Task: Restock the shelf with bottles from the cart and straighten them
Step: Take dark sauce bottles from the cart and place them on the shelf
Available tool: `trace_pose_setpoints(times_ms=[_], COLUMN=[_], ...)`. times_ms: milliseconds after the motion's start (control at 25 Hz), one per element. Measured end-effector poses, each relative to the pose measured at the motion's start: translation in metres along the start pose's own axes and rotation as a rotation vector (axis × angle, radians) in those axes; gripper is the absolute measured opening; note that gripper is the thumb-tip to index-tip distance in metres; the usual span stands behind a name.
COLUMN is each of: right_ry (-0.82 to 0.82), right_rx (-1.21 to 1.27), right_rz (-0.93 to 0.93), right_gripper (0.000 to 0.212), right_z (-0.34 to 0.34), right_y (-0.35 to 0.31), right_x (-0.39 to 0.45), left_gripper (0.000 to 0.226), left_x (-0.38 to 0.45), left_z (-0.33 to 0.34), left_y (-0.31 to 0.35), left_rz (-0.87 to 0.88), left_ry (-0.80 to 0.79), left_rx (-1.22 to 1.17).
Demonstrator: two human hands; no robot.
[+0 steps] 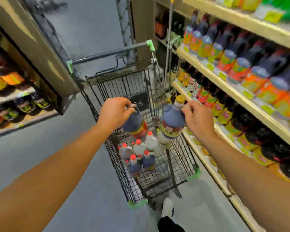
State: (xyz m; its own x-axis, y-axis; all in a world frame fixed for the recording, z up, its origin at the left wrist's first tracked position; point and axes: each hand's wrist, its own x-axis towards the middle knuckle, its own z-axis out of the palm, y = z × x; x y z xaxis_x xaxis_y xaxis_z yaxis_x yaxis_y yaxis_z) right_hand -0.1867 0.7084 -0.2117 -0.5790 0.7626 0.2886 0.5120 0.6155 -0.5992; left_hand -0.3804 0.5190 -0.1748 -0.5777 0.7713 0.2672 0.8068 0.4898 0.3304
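Left hand [115, 113] is gripping a dark bottle [135, 125] by the neck, fingers closed over the cap area, so that the body is hanging tilted below the knuckles at the centre of the frame. Right hand [198, 120] is clamped in the same manner on a second dark bottle [173, 123], whose yellow cap [179, 99] is showing above the fingers [187, 109]. Both bottles are hanging over the wire cart [179, 166], clear of the stock below.

Remaining bottles [141, 158], red-capped, are standing and leaning in a loose cluster on the cart floor, lower centre of the frame. Target shelf [208, 71] is running along the right side of the frame, already carrying rows of similar labelled bottles [228, 59].

Handling assessment: each bottle appears full of dark liquid, so it is likely heavy for its size and is pulling on a neck-only grip. The body appears to be rigid plastic, probably smooth and somewhat slippery at the label. A neck hold is adequate for lifting; for placement, a grip around the body or a supporting palm under the base is advisable. Motion blur is preventing any reading of the labels.
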Motion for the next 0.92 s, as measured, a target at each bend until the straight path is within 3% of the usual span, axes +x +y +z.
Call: trace_pose_setpoints(times_ms=[400, 720, 920], right_ry=[0.266, 0.446, 0.554], right_rx=[-0.196, -0.255, -0.303], right_rz=[0.279, 0.524, 0.638], right_gripper=[0.02, 0.018, 0.017], right_z=[-0.163, -0.291, -0.379], right_y=[0.034, 0.094, 0.145], right_x=[-0.223, -0.41, -0.531], left_gripper=[0.016, 0.019, 0.015], left_x=[-0.127, -0.23, -0.315], left_z=[-0.02, 0.004, 0.023], left_y=[0.137, 0.299, 0.422], left_rz=[0.369, 0.64, 0.767], left_ry=[-0.186, -0.386, -0.388], left_rx=[-0.158, -0.291, -0.305])
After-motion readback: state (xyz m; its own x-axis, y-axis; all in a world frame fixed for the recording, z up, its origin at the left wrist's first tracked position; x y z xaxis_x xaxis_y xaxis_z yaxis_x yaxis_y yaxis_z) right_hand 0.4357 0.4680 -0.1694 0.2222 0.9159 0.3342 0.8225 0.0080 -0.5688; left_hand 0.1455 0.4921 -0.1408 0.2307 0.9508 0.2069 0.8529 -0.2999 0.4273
